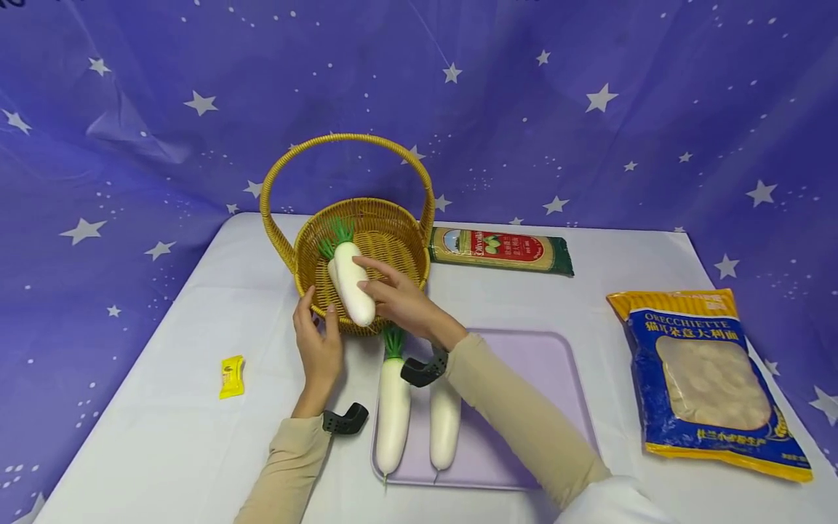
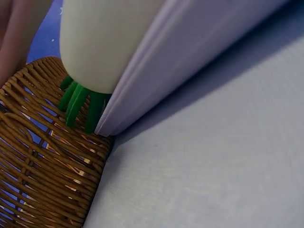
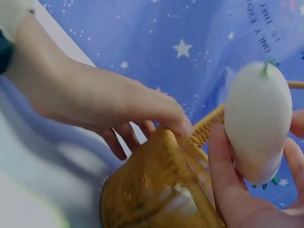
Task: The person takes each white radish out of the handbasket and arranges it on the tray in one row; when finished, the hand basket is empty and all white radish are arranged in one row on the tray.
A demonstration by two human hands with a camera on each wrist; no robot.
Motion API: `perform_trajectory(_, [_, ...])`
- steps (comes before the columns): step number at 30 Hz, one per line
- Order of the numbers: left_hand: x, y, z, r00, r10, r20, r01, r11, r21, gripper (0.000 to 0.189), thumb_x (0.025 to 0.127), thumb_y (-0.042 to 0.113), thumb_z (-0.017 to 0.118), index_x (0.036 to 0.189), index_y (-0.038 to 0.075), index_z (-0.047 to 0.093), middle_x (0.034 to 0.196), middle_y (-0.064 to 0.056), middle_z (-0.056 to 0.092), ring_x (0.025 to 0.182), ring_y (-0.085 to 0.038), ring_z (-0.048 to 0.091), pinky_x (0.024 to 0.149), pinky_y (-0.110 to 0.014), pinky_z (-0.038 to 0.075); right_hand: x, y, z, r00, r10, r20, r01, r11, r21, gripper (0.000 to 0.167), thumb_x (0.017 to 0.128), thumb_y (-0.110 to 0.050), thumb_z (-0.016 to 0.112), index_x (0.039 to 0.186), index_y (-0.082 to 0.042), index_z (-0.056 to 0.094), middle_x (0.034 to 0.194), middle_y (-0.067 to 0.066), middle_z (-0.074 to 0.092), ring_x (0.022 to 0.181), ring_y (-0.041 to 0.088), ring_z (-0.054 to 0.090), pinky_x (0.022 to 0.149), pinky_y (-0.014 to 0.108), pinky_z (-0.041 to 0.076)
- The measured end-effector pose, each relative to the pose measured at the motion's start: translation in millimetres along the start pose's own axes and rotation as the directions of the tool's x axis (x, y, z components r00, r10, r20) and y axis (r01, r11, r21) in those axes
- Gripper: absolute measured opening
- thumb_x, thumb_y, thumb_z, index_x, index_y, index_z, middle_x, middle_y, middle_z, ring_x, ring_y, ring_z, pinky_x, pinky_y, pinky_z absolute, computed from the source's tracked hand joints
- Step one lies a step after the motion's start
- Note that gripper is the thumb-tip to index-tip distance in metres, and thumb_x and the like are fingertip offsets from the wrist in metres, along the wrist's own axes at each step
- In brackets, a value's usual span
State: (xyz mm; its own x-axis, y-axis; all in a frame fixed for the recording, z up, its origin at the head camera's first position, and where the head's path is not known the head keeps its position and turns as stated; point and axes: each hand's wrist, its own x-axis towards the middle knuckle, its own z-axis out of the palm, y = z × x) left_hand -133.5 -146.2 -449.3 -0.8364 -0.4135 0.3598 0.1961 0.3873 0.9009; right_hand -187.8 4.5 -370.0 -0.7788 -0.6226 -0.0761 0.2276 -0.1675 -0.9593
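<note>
My right hand [image 1: 407, 304] grips a white radish [image 1: 354, 285] with green leaves, tilted over the wicker basket [image 1: 366, 207]. Beneath it, a second radish [image 1: 332, 272] shows only in part, inside the basket. In the right wrist view, fingers and thumb lie on either side of the held radish [image 3: 258, 118], its root tip toward the camera. My left hand [image 1: 319, 351] holds the basket's near left rim; the right wrist view shows that hand [image 3: 118, 102] with its thumb over the rim and fingers outside.
Two more radishes, one at left [image 1: 393, 418] and one [image 1: 445, 429] partly behind the right wrist, lie on a lilac tray [image 1: 524, 349]. A yellow wrapped sweet [image 1: 232, 377] is at left. A pasta packet [image 1: 500, 249] lies behind the tray, an orecchiette bag [image 1: 713, 386] at right.
</note>
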Motion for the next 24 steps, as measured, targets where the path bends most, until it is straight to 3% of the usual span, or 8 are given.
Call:
perform_trajectory(4, [-0.5, 0.2, -0.4, 1.0, 0.002, 0.003, -0.002, 1.0, -0.005, 0.048, 0.094, 0.025, 0.045, 0.139, 0.013, 0.033, 0.14, -0.017, 0.029, 0.121, -0.037, 0.038, 0.098, -0.049, 0.036, -36.3, -11.0, -16.5, 1.0, -0.003, -0.011, 0.003, 1.0, -0.016, 0.05, 0.091, -0.009, 0.051, 0.137, -0.022, 0.039, 0.123, 0.015, 0.045, 0.102, 0.017, 0.054, 0.084, 0.033, 0.05])
perform_trajectory(13, [-0.8, 1.1, -0.1, 1.0, -0.004, 0.029, 0.004, 1.0, -0.029, 0.049, 0.094, 0.025, 0.043, 0.139, 0.009, 0.03, 0.141, -0.017, 0.026, 0.125, -0.038, 0.034, 0.1, -0.049, 0.035, -122.6, -31.8, -47.3, 0.986, -0.072, -0.152, 0.03, 0.964, -0.265, 0.054, 0.085, -0.015, 0.062, 0.135, -0.018, 0.042, 0.119, 0.011, 0.045, 0.099, 0.013, 0.056, 0.082, 0.032, 0.051])
perform_trajectory(20, [-6.6, 41.9, -4.7, 0.999, -0.016, 0.036, 0.018, 0.998, -0.06, 0.046, 0.093, 0.01, 0.042, 0.137, 0.001, 0.031, 0.138, -0.028, 0.025, 0.124, -0.045, 0.032, 0.101, -0.054, 0.033, -184.7, -12.0, -71.5, 0.964, -0.111, -0.243, -0.028, 0.863, -0.504, 0.051, 0.082, -0.014, 0.065, 0.13, -0.014, 0.047, 0.123, 0.007, 0.047, 0.101, 0.018, 0.054, 0.079, 0.026, 0.049])
perform_trajectory(24, [-6.9, 41.9, -5.5, 1.0, -0.015, 0.027, 0.017, 0.998, -0.059, 0.046, 0.093, 0.01, 0.043, 0.137, 0.001, 0.032, 0.138, -0.027, 0.026, 0.124, -0.045, 0.032, 0.101, -0.053, 0.033, -211.0, 7.2, -77.1, 0.941, -0.066, -0.331, -0.143, 0.811, -0.567, 0.05, 0.081, -0.022, 0.066, 0.129, -0.018, 0.049, 0.128, 0.008, 0.048, 0.097, 0.018, 0.055, 0.075, 0.025, 0.049])
